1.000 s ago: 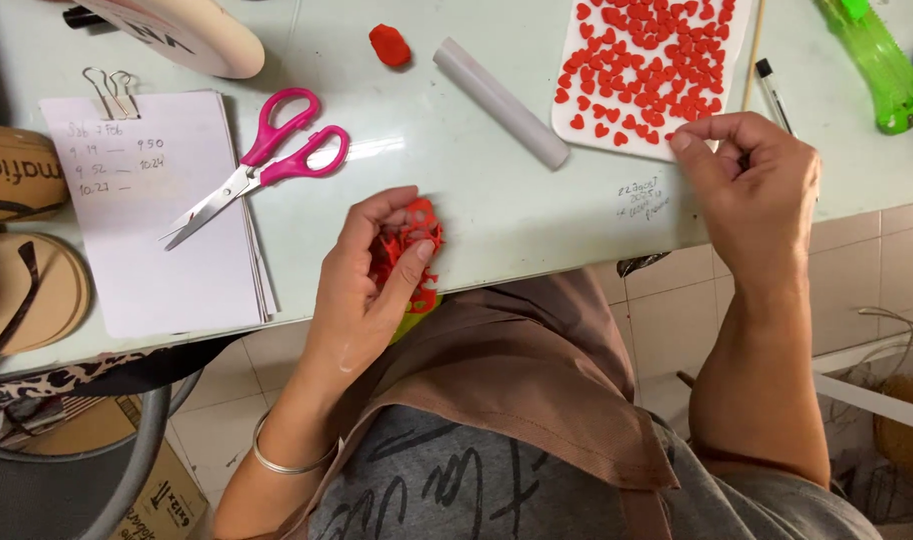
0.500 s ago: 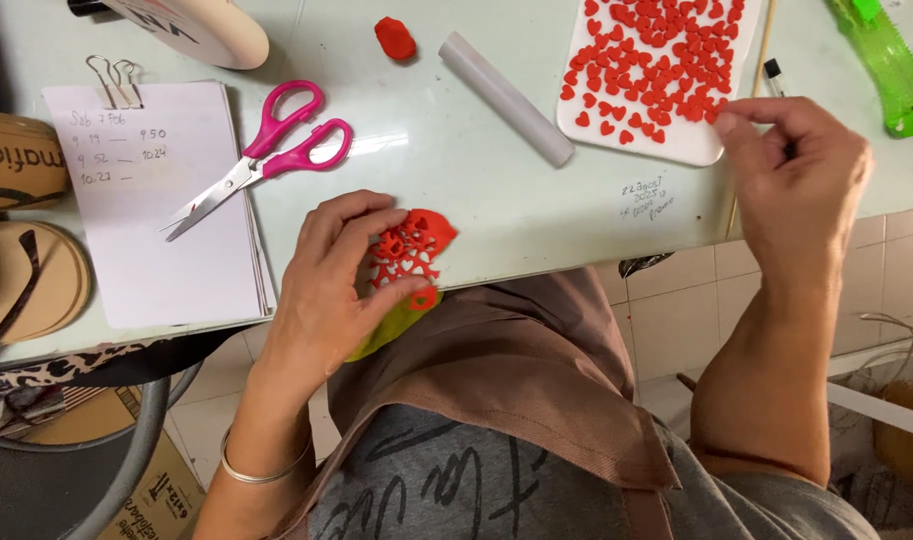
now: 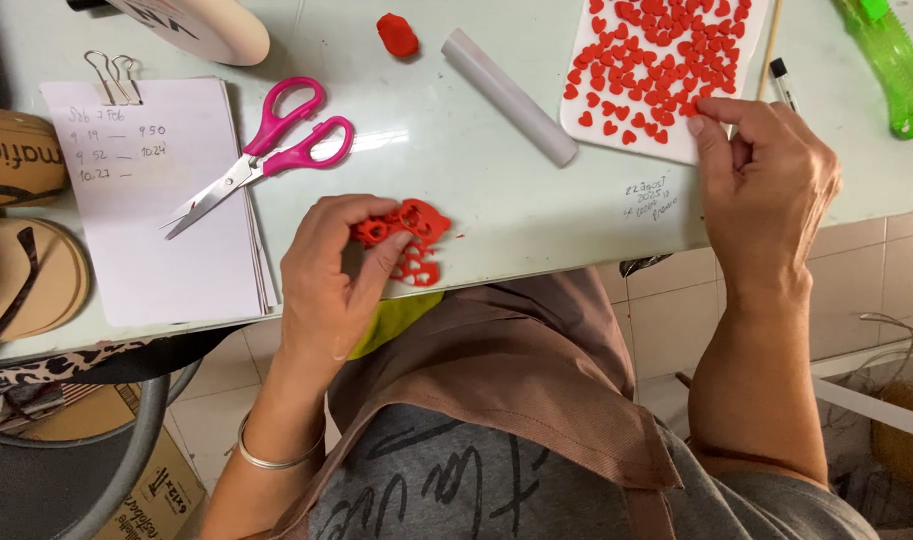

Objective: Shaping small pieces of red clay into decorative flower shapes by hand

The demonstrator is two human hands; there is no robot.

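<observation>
My left hand [image 3: 332,275] grips a thin red clay sheet [image 3: 409,240] with heart-shaped holes cut out of it, at the table's near edge. A yellow-green piece [image 3: 397,318] shows just below that hand. My right hand [image 3: 762,180] rests with its fingertips pinched at the lower right corner of a white board [image 3: 585,118] covered with several small red clay hearts [image 3: 657,60]. Whether a heart sits between those fingertips is hidden.
Pink-handled scissors [image 3: 267,150] lie half on a clipped stack of paper [image 3: 162,210]. A white roller tube [image 3: 509,95] and a red clay lump [image 3: 398,34] sit further back. A green bottle [image 3: 889,60] and a pen [image 3: 783,84] are at right.
My right hand has moved up from the table's near edge to the white board's corner. My left hand has turned and spread the red sheet flatter against the table.
</observation>
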